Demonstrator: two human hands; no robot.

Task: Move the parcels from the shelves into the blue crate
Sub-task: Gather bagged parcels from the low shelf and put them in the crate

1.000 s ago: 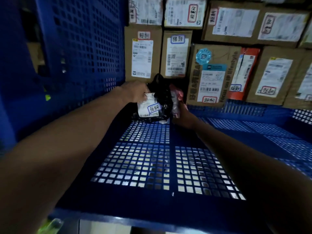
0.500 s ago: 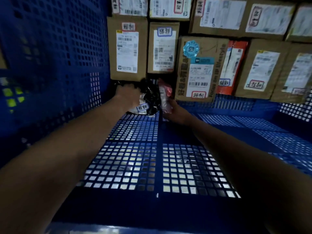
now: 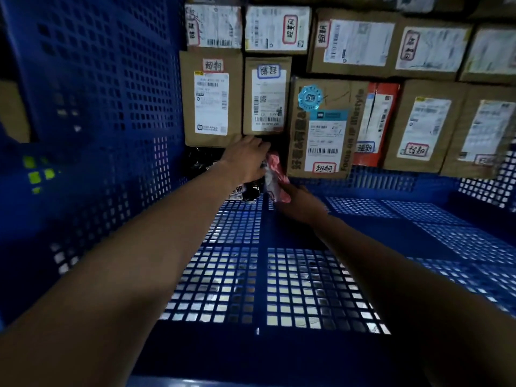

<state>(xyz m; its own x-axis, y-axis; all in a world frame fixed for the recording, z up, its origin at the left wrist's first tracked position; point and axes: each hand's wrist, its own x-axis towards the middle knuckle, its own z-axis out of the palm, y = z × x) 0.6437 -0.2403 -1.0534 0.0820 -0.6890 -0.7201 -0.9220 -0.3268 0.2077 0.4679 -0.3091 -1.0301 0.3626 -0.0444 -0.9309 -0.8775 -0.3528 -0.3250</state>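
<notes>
Left grip (image 3: pixel 245 161): fingers were curled over the black parcel (image 3: pixel 249 192). Right grip (image 3: pixel 302 203): pinched the pink parcel (image 3: pixel 275 174) from below, touching the black one at its 3 o'clock. Both parcels sat at the crate (image 3: pixel 279 233) floor's 12 o'clock end, below stacked boxes (image 3: pixel 212 99).
</notes>
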